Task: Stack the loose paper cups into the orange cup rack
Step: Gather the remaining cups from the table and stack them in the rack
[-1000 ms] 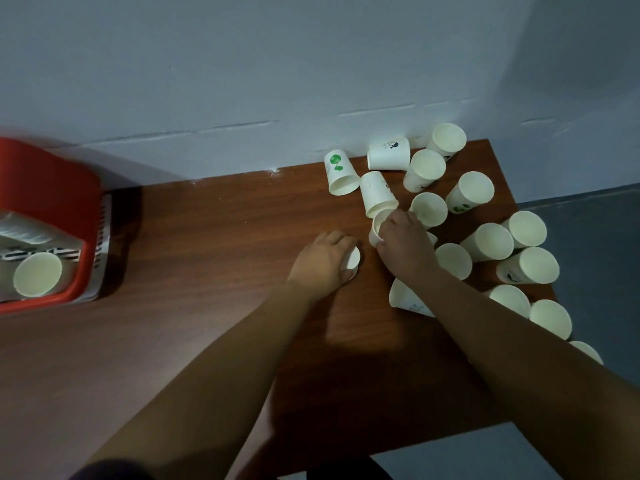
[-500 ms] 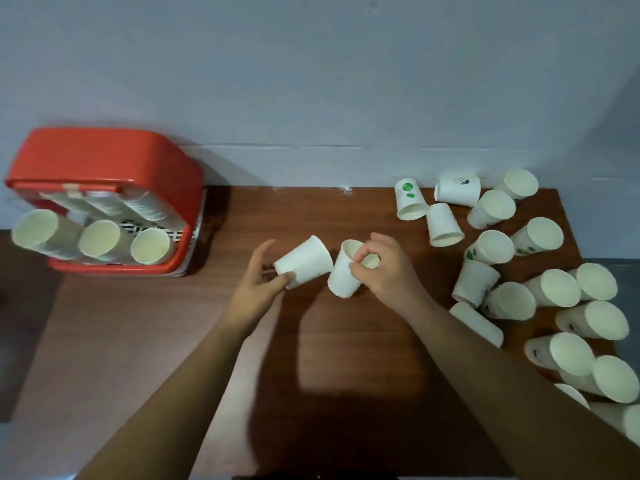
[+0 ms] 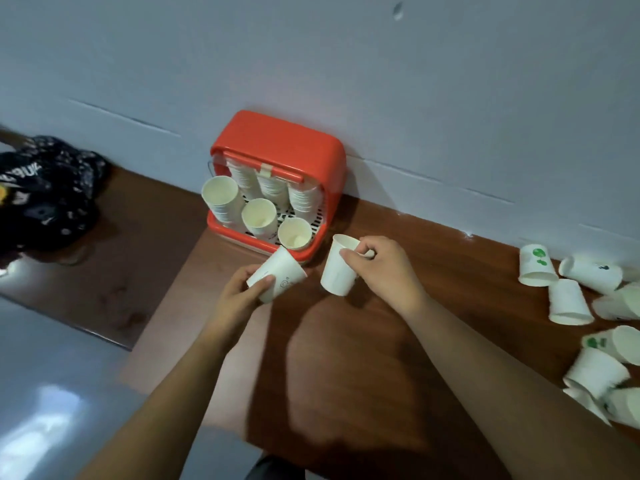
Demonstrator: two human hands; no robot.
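Fingers (image 3: 261,284) of the left hand (image 3: 235,296) are wrapped round the base end of one paper cup (image 3: 284,275), and the right hand (image 3: 388,271) pinches the rim of a second cup (image 3: 337,271), with fingertips hooked over its lip.

From my end, the pale wall (image 3: 346,64) fills the top half of the view and the brown wooden surface (image 3: 346,341) runs below it. The orange rack (image 3: 277,140) sits on that surface against the wall, and its open front faces me. A dark speckled bag (image 3: 48,188) lies well to its left. Loose cups (image 3: 568,303) are scattered along the right side, most tipped over, and several are cut off by the frame edge.

Three cup stacks (image 3: 259,213) lean out of the rack, mouths toward me, and they crowd the opening just beyond both held cups.

The left cup's long axis runs diagonally from the palm up toward the rack's front lip, mouth leading and turned away from me, so I cannot see inside. The second cup stands nearly upright, mouth up, just right of the rack. I cannot tell whether its base touches the surface. Prints on the cups are too small to read.
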